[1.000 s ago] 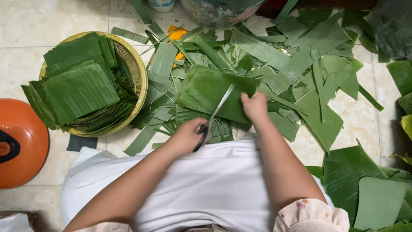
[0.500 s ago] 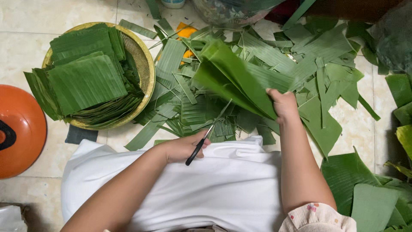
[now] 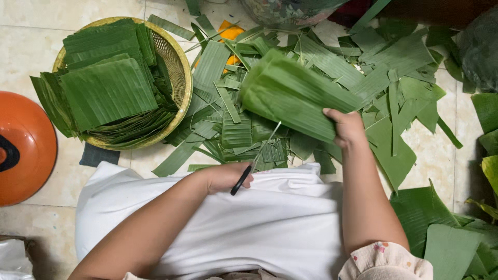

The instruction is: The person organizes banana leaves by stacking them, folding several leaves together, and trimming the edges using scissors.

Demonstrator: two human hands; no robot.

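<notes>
My right hand [image 3: 347, 127] grips the edge of a folded piece of green banana leaf [image 3: 290, 98] and holds it up over the scrap pile, its free end pointing left. My left hand [image 3: 223, 176] rests at the edge of the white cloth [image 3: 259, 223] on my lap, shut on black-handled scissors [image 3: 254, 163]. The blades point up towards the leaf, their tips just below it; I cannot tell if they touch it.
A round yellow basket [image 3: 179, 57] at the upper left holds stacked cut leaf squares [image 3: 104, 88]. Leaf strips and offcuts [image 3: 332, 62] cover the tiled floor ahead. An orange round lid [image 3: 26, 145] lies far left. Large uncut leaves [image 3: 441, 228] lie at the lower right.
My right hand has lifted the leaf piece off the pile and raised it. The scissors have come out of the leaf and drawn back towards my lap.
</notes>
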